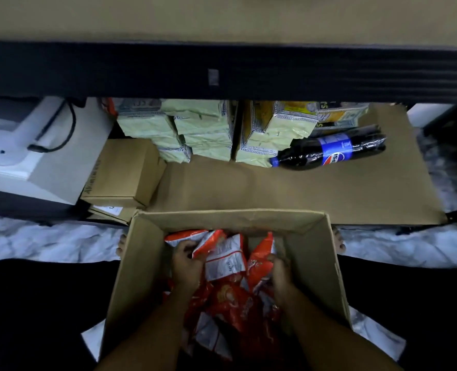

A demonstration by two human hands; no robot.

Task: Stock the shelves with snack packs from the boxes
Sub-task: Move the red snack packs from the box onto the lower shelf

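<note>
An open cardboard box (141, 263) stands on the floor in front of me, holding several red and white snack packs (232, 303). Both my hands are down inside it. My left hand (185, 263) grips a red pack (208, 243) near the box's far left. My right hand (279, 271) grips another red pack (262, 259) standing on end. A white-backed pack (224, 259) lies between the two hands. Beyond the box lies the low shelf (302, 188), lined with brown cardboard.
On the shelf lie pale green wrapped bundles (203, 129), a dark cola bottle (329, 151) on its side and a small brown carton (123, 172). A dark shelf beam (222, 70) runs overhead. A white appliance (21, 145) stands at left. My toes flank the box.
</note>
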